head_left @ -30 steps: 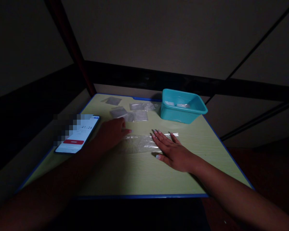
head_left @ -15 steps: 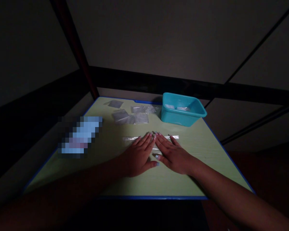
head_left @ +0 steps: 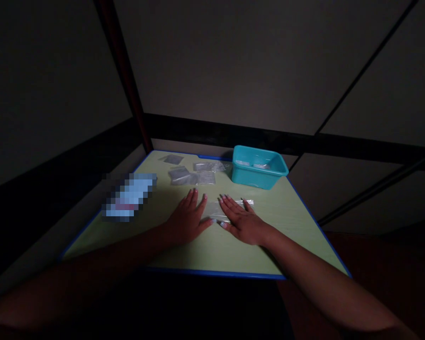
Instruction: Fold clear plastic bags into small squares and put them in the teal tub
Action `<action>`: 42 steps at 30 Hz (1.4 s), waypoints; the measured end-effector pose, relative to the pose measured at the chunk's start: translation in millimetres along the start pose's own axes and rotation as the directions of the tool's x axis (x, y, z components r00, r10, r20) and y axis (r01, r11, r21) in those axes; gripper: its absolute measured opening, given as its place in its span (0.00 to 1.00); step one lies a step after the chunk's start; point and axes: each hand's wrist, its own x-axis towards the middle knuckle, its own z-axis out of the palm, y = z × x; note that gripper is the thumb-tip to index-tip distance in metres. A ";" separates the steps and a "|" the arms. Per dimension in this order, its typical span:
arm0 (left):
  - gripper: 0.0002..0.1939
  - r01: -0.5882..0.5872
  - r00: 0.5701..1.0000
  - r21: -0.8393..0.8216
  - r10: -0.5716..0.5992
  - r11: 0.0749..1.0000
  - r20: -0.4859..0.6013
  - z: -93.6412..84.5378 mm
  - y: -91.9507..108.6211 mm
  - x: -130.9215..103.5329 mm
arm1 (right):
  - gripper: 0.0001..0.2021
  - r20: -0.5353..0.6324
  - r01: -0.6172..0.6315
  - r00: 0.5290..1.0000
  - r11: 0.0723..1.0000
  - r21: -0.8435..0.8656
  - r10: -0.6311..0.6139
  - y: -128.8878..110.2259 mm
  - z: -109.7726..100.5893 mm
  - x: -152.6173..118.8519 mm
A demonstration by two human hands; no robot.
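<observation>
A clear plastic bag lies flat on the pale yellow-green table, partly covered by both hands. My left hand rests palm down over its left end, fingers stretched out and the thumb pointing right. On the right part of the bag, my right hand lies flat with its fingers spread. A strip of bag shows between the two hands. Neither hand grips anything. Beyond them lie more clear plastic bags, flat and overlapping.
A turquoise plastic basket holding some whitish pieces stands at the back right. A small grey packet lies at the far left. A blurred-out phone-like object is near the left edge. The table has a blue rim.
My hands have moved apart: the left has slid leftward from the right, uncovering the middle of the bag. The camera view has shifted slightly.
</observation>
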 end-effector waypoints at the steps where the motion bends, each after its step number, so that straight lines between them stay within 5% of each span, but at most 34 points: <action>1: 0.39 0.010 1.000 0.016 -0.010 1.000 -0.006 1.5 -3.1 -0.8 | 0.34 0.007 -0.005 1.000 1.000 0.005 0.005 -0.1 -0.4 0.4; 10: 0.38 0.132 0.991 0.124 -0.133 0.984 0.001 4.1 -10.3 -5.0 | 0.33 0.072 -0.200 0.978 0.979 0.050 0.196 -1.1 -8.3 -0.7; 19: 0.38 0.189 0.980 0.133 -0.195 0.973 0.034 0.0 -7.7 -4.8 | 0.34 -0.064 -0.374 0.925 0.927 0.014 0.375 19.1 2.7 -15.4; 28: 0.40 0.426 0.904 0.140 -0.428 0.894 -0.019 -2.4 -15.3 -17.8 | 0.35 -0.097 -0.395 0.915 0.919 -0.001 0.393 20.0 7.5 -11.4; 30: 0.38 0.409 0.913 0.152 -0.403 0.900 -0.066 -5.8 -2.6 -17.4 | 0.35 -0.102 -0.396 0.914 0.918 -0.002 0.393 20.3 8.1 -11.3; 33: 0.37 0.234 0.966 0.113 -0.219 0.966 -0.135 -9.1 36.5 -6.1 | 0.34 -0.116 -0.395 0.913 0.919 -0.007 0.391 21.7 10.0 -11.5; 37: 0.38 0.030 0.998 -0.090 -0.034 0.996 -0.048 -5.9 93.2 24.4 | 0.33 -0.123 -0.382 0.918 0.924 -0.025 0.377 24.7 12.2 -11.9; 42: 0.39 0.030 0.998 -0.169 -0.020 0.985 0.060 4.8 100.6 46.8 | 0.32 -0.119 -0.374 0.922 0.927 -0.031 0.368 26.5 14.1 -11.8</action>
